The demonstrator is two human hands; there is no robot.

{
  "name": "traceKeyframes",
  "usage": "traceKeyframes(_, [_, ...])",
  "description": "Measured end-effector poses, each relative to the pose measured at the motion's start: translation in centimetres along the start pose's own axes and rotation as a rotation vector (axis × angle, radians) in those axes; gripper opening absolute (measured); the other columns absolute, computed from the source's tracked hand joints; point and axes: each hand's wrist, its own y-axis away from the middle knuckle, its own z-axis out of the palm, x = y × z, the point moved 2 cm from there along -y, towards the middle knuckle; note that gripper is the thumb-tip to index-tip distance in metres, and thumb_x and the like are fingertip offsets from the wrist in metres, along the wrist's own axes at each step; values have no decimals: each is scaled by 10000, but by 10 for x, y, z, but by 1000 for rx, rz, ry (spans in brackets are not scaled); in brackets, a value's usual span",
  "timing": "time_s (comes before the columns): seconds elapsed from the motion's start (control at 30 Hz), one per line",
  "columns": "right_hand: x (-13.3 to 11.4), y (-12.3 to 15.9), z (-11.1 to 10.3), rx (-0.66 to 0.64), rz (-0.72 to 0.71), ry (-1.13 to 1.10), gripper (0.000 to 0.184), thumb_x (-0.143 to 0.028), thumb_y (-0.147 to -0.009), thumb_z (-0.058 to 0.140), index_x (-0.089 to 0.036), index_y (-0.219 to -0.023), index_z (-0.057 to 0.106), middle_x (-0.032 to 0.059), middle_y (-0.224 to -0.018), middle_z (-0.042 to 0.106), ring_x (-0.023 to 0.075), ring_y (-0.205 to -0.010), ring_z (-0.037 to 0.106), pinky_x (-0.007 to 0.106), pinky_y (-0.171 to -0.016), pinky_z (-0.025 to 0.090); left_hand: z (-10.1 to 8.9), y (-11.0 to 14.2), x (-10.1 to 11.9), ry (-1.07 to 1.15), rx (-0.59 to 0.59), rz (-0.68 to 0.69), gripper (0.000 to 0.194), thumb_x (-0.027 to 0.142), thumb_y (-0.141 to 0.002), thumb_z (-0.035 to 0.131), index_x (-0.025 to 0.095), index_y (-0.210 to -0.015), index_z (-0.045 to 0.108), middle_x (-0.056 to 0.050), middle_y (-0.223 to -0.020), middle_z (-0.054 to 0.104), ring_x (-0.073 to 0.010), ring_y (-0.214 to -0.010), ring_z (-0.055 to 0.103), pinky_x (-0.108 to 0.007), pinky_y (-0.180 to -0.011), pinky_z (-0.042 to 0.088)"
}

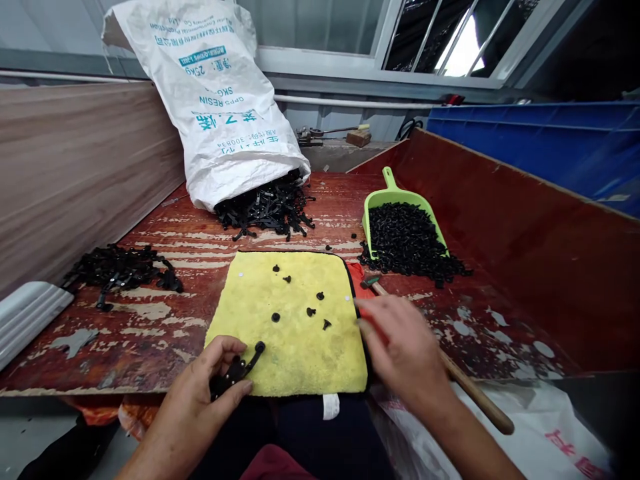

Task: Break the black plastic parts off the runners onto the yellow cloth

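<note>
My left hand [207, 387] is closed around a few black plastic pieces [230, 379] at the front left of a yellow cloth [295, 360]. One piece sticks out as a curved arm with a round end. Several small black plugs [275, 318] lie scattered over the cloth. My right hand [403, 350] is at the cloth's right edge, over a hammer [477, 393] with a wooden handle. Its fingers are blurred and bent, and whether they grip the handle is hidden. The hammer's head [370, 282] shows beyond the fingers.
A white sack [235, 127] spills black pieces [270, 207] at the back. A green dustpan [390, 195] holds many small black plugs [407, 237]. Another black heap [127, 267] lies at left. Wooden boards [80, 173] and a reddish panel [510, 233] wall the sides.
</note>
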Motion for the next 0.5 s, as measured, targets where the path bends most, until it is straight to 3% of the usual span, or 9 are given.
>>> traceKeyframes(0.07, [-43,-2,6,-51,-214,-297,313,-149,-920,552,-225,-1217,614,93,-1160,627,236,-1098,568,374,-946,487,0,3,2,87,-20,-5,406,362,-769,679,287,-1143,539,-40,-1063,685,-265,-1035,611,-359,-880,455])
traceKeyframes(0.13, [-75,-4,18,-156,-358,-434,310,-119,-901,576,-209,-1195,612,89,-1251,617,223,-1159,555,356,-1003,463,0,7,4,191,-42,-17,466,370,-748,713,303,-1174,537,-29,-1045,694,-262,-1033,618,-339,-866,478])
traceKeyframes(0.17, [-85,-5,24,-194,-395,-479,254,-112,-908,569,-197,-1141,622,81,-1185,650,202,-1098,586,322,-966,481,0,8,4,254,-40,-28,492,376,-735,733,304,-1181,538,-27,-1031,693,-260,-1030,619,-326,-854,492])
traceKeyframes(0.23, [-94,-4,35,-219,-409,-534,139,-112,-923,547,-184,-1013,626,55,-982,687,173,-930,625,275,-846,506,-2,10,3,369,-21,-52,530,405,-715,763,300,-1189,549,-33,-1033,684,-260,-1055,613,-304,-843,510])
traceKeyframes(0.3, [-94,-2,40,-184,-392,-556,113,-107,-925,527,-183,-937,611,37,-858,667,163,-824,621,259,-759,497,-5,10,3,418,-49,-61,448,463,-749,735,277,-1134,603,-44,-1024,680,-260,-1057,605,-298,-846,507])
traceKeyframes(0.37, [-91,1,39,-127,-401,-524,141,-86,-922,497,-180,-918,602,43,-843,661,164,-799,612,258,-731,483,-6,9,6,397,-182,-68,341,532,-817,638,239,-988,670,-42,-895,675,-241,-915,614,-295,-772,501])
traceKeyframes(0.43, [-92,5,34,-80,-455,-450,189,-73,-930,445,-177,-895,599,48,-814,653,169,-765,599,265,-697,473,-5,8,9,368,-294,-87,360,558,-844,575,218,-861,691,-28,-767,646,-216,-773,587,-296,-703,481])
traceKeyframes(0.5, [-96,7,32,-42,-527,-375,230,-83,-937,401,-175,-857,597,46,-764,634,176,-716,576,281,-653,461,-3,8,12,372,-303,-93,341,542,-826,590,217,-827,696,-21,-753,642,-217,-767,584,-310,-727,476])
